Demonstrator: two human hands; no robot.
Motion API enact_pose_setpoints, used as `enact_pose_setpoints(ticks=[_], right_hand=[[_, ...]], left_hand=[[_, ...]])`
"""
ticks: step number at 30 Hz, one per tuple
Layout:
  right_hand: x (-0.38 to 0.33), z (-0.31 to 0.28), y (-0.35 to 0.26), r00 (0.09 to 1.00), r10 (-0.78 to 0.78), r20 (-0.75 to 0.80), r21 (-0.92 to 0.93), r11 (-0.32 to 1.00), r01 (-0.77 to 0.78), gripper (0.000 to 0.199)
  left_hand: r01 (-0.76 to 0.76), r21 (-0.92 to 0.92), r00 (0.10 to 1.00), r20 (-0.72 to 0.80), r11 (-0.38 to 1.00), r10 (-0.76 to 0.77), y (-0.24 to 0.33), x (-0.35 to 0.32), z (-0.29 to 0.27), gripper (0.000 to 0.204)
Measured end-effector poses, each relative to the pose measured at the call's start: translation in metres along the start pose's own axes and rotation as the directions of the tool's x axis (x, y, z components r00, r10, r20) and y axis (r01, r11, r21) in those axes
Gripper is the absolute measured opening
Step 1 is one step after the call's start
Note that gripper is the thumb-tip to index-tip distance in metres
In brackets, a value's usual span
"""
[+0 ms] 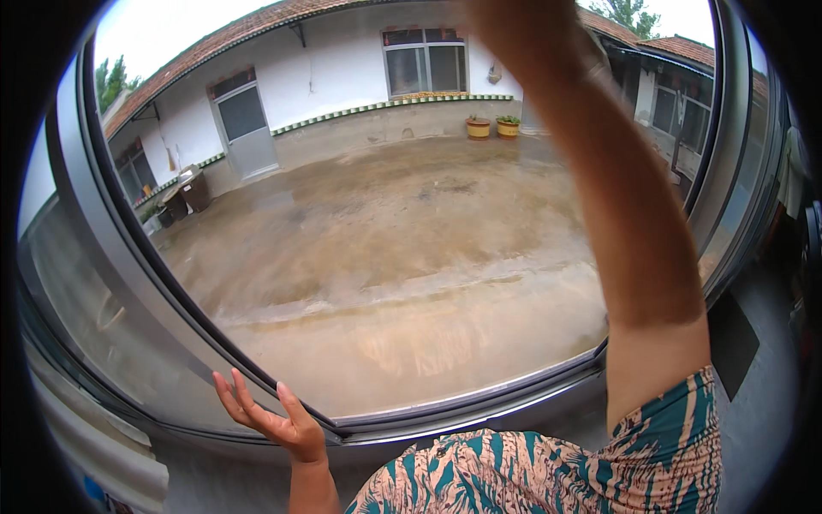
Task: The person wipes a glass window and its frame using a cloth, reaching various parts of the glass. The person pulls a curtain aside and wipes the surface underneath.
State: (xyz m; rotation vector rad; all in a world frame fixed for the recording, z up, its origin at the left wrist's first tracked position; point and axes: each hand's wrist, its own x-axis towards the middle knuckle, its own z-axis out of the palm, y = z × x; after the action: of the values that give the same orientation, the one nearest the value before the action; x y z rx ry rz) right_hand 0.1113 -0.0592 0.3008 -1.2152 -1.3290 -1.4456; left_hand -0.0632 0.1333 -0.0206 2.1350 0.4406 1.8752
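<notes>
A large window pane (411, 300) in a grey metal frame (111, 231) fills the view before me. My left hand (278, 420) is raised by the frame's lower left corner, palm up, fingers spread and nothing in them. Whether its fingertips touch the frame, I cannot tell. High across the glass reaches my right arm, and my right hand (527, 34) is at the upper edge of the view, blurred. Its fingers are cut off there, so anything in them is hidden. Pale smears or reflections show on the lower part of the glass.
Beyond the glass lies a wet concrete yard (385, 223) with a white building (334, 68) behind it. Two yellow flowerpots (478, 128) stand by its wall. Dark bins (193, 188) are at the far left. A pale ribbed thing (103, 445) lies below the window, left.
</notes>
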Motion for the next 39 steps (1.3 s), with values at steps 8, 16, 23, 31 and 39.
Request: enact_pose_setpoints(ticks=[8,16,23,31,39], right_hand=[[-0.216,0.039,-0.059,0.775,-0.487,0.402,-0.266,0.748,0.608,0.027],[-0.149,0.014,-0.012,0.727,-0.557,0.401,-0.528,0.508,0.68,0.017],[0.012,-0.096,0.06,0.955,-0.28,0.101,-0.25,0.922,0.296,0.014],[-0.138,-0.06,0.031,0.937,-0.282,0.206,-0.759,0.559,0.335,0.041],[-0.412,-0.101,-0.048,0.838,0.265,0.478,-0.299,0.946,-0.129,0.059]], left_hand=[[-0.056,-0.112,0.992,0.104,0.992,0.067,-0.002,-0.025,0.016,0.05],[-0.055,-0.092,0.987,0.145,0.994,0.068,-0.016,-0.039,0.019,0.049],[-0.042,-0.112,0.973,0.22,0.993,0.066,0.006,-0.039,0.027,0.047],[-0.017,-0.162,0.963,0.264,0.987,0.06,0.002,-0.038,0.028,0.046],[-0.018,-0.212,0.946,0.313,0.977,0.085,0.004,-0.03,0.028,0.045]])
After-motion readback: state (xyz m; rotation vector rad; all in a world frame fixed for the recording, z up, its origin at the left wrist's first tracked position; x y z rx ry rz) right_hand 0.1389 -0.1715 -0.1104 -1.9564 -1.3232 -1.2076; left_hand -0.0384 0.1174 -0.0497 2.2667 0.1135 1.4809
